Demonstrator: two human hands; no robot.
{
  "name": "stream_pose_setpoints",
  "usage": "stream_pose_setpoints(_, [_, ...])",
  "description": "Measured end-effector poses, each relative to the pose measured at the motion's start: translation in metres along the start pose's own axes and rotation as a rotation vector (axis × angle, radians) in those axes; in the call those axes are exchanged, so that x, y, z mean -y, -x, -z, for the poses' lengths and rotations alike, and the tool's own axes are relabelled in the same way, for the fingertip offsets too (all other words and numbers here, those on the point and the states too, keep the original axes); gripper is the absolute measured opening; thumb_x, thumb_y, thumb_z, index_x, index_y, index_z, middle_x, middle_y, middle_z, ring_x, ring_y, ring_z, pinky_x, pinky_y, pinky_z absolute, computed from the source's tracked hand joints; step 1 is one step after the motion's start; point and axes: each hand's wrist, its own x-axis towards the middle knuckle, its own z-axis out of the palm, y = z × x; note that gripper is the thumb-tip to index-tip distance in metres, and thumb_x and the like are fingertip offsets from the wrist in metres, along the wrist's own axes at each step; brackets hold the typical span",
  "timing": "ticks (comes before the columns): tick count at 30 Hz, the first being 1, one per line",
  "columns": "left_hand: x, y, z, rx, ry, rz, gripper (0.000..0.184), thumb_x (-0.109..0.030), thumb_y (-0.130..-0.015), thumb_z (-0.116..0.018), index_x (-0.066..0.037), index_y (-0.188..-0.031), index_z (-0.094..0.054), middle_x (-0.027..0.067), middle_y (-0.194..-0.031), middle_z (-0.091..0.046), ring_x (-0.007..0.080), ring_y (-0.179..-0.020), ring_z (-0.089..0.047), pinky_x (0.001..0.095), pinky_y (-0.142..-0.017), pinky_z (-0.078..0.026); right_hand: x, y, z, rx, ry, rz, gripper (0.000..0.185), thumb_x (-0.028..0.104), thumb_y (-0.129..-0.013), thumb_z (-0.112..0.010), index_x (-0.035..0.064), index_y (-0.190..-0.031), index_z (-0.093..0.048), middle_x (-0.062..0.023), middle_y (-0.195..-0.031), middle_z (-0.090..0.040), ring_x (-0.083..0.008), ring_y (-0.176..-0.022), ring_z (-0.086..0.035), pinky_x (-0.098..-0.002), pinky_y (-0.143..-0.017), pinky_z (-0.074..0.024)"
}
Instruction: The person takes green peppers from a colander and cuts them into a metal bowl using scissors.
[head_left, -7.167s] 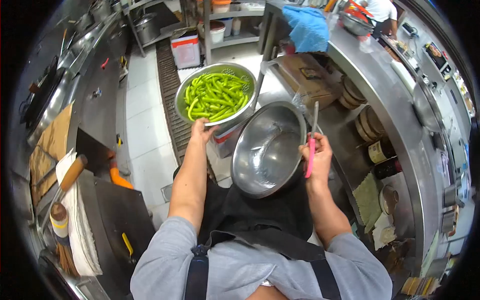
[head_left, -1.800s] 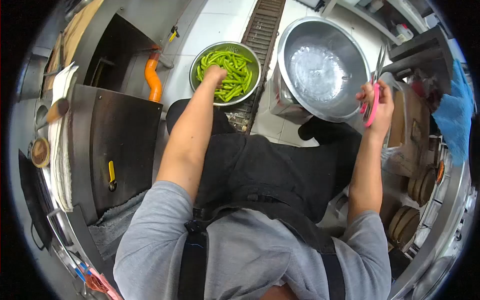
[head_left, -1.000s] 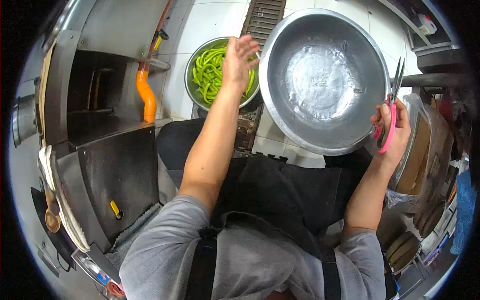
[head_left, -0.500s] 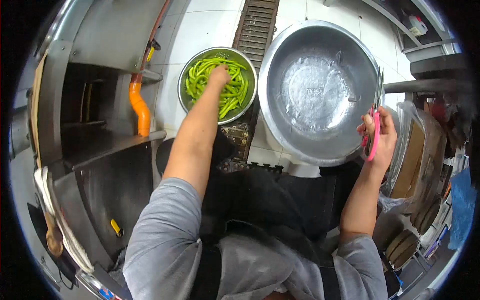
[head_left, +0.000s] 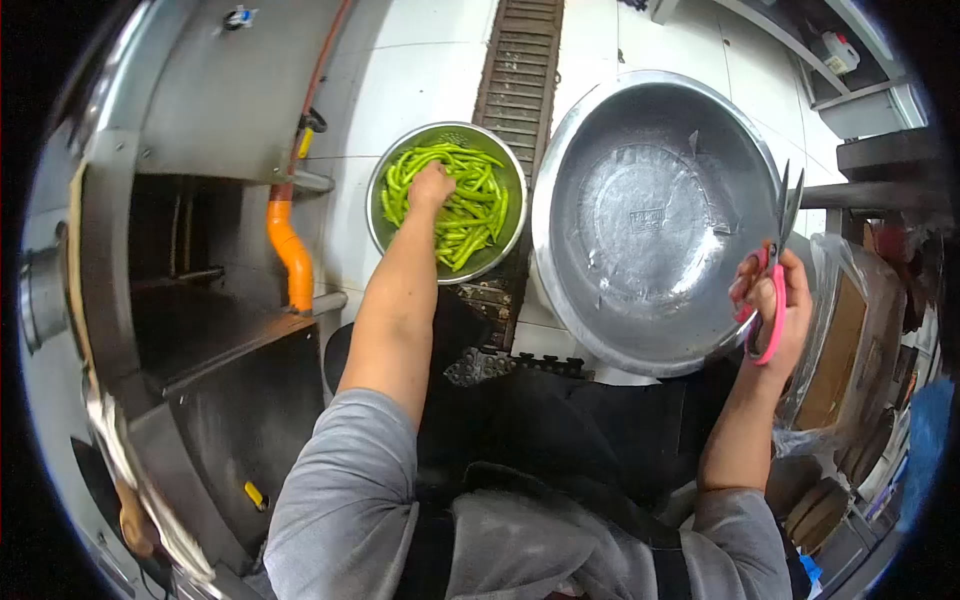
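Long green chili peppers (head_left: 470, 215) fill a steel bowl (head_left: 375, 225) with small holes near its rim, on the floor. My left hand (head_left: 432, 187) reaches down among the peppers; its fingers are hidden, so its grip cannot be made out. Raised at the right rim of a large metal basin (head_left: 640, 345), my right hand (head_left: 792, 305) is closed around pink-handled scissors (head_left: 777, 325). The scissors' blades point away from me and stand slightly apart. Nothing loose shows between the blades. Inside the basin, the bottom looks shiny and wet.
A slatted floor drain (head_left: 520, 70) runs between bowl and basin. At the left stand a steel cabinet (head_left: 240, 80) and an orange pipe (head_left: 288, 250). Plastic-wrapped cardboard (head_left: 835, 345) lies close to my right arm, below a dark horizontal bar (head_left: 870, 197).
The view has shifted, so bowl and basin appear lower and slightly to the right. The scissors' blades have parted a little more. My left hand stays among the peppers.
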Motion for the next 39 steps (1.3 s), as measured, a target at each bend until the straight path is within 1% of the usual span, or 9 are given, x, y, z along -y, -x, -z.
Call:
stream_pose_setpoints(1, [0.001,0.002,0.02,-0.025,-0.002,-0.001,0.032,-0.025,-0.079,-0.056,-0.007,-0.104,-0.065,0.0208,-0.104,-0.066,0.0313,-0.1,-0.063,0.0415,-0.085,-0.05,-0.001,0.002,-0.004,0.008,-0.017,0.018,0.059,0.025,-0.074,-0.079,-0.0037,-0.119,-0.053,-0.0129,-0.093,-0.064,-0.0184,-0.072,-0.063,-0.0283,-0.065,-0.0513])
stream_pose_setpoints(4, [0.006,0.016,0.083,0.038,0.258,0.029,0.024,-0.024,-0.074,-0.063,-0.006,-0.09,-0.069,0.0088,-0.064,-0.066,0.0183,-0.057,-0.065,0.0307,-0.055,-0.052,-0.003,0.012,-0.015,0.005,-0.194,0.06,0.059,0.02,-0.074,-0.077,-0.0049,-0.121,-0.05,-0.0154,-0.098,-0.064,-0.0218,-0.078,-0.064,-0.0313,-0.069,-0.0517])
stream_pose_setpoints(9, [-0.047,0.145,0.199,0.036,1.076,-0.232,0.035,-0.01,-0.085,-0.06,0.006,-0.116,-0.056,0.0075,-0.083,-0.063,0.0135,-0.069,-0.059,0.0251,-0.063,-0.049,-0.009,0.026,-0.033,0.065,-0.303,0.017,0.046,0.007,-0.081,-0.068,-0.0067,-0.12,-0.049,-0.0157,-0.095,-0.063,-0.0217,-0.076,-0.065,-0.0273,-0.055,-0.0472])
stream_pose_setpoints(13, [-0.107,0.239,0.208,0.11,0.879,-0.56,0.034,-0.009,-0.088,-0.061,0.005,-0.119,-0.058,0.0079,-0.088,-0.065,0.0138,-0.074,-0.061,0.0252,-0.07,-0.049,-0.011,0.044,-0.035,0.115,-0.325,-0.06,0.041,0.017,-0.084,-0.07,-0.0045,-0.115,-0.054,-0.014,-0.091,-0.064,-0.0176,-0.073,-0.065,-0.0249,-0.051,-0.0457])
stream_pose_setpoints(20, [-0.183,0.314,0.167,-0.131,0.612,-0.913,0.025,-0.008,-0.086,-0.063,0.002,-0.109,-0.065,0.007,-0.079,-0.063,0.0115,-0.067,-0.061,0.0248,-0.061,-0.049,-0.022,0.076,-0.017,0.16,-0.105,-0.13,0.043,0.025,-0.083,-0.071,-0.0003,-0.114,-0.056,-0.0101,-0.085,-0.065,-0.0138,-0.07,-0.064,-0.0243,-0.055,-0.047])
stream_pose_setpoints(25, [-0.189,0.311,0.162,0.066,0.597,-0.97,0.024,-0.008,-0.086,-0.063,0.001,-0.108,-0.066,0.0064,-0.08,-0.063,0.0109,-0.066,-0.061,0.0244,-0.061,-0.048,-0.021,0.071,-0.009,0.148,-0.083,-0.055,0.04,0.021,-0.086,-0.068,-0.0022,-0.116,-0.054,-0.0088,-0.089,-0.064,-0.0153,-0.076,-0.065,-0.0246,-0.063,-0.0501])
stream_pose_setpoints(28, [-0.185,0.297,0.155,0.179,0.607,-0.98,0.024,-0.008,-0.086,-0.064,0.001,-0.108,-0.066,0.005,-0.081,-0.062,0.0093,-0.069,-0.059,0.0228,-0.063,-0.047,-0.022,0.06,-0.014,0.097,-0.069,-0.113,0.041,0.026,-0.085,-0.07,-0.0022,-0.112,-0.056,-0.0075,-0.082,-0.062,-0.0135,-0.067,-0.063,-0.0244,-0.058,-0.0491])
stream_pose_setpoints(33, [-0.179,0.272,0.141,0.189,0.641,-0.881,0.025,-0.008,-0.083,-0.066,0.0,-0.107,-0.067,0.0043,-0.078,-0.063,0.0094,-0.069,-0.058,0.0225,-0.063,-0.045,-0.012,0.058,-0.021,0.062,0.016,-0.276,0.041,0.03,-0.082,-0.072,-0.0029,-0.103,-0.059,-0.0046,-0.065,-0.057,-0.011,-0.046,-0.055,-0.0257,-0.039,-0.0397])
stream_pose_setpoints(39, [-0.167,0.266,0.145,0.082,0.789,-0.7,0.023,-0.01,-0.086,-0.063,0.003,-0.105,-0.067,0.0043,-0.071,-0.064,0.0088,-0.062,-0.058,0.0224,-0.058,-0.047,-0.022,0.056,-0.041,0.018,-0.027,-0.284,0.042,0.029,-0.083,-0.072,-0.0039,-0.105,-0.058,-0.0093,-0.076,-0.06,-0.0123,-0.044,-0.055,-0.0252,-0.038,-0.0415])
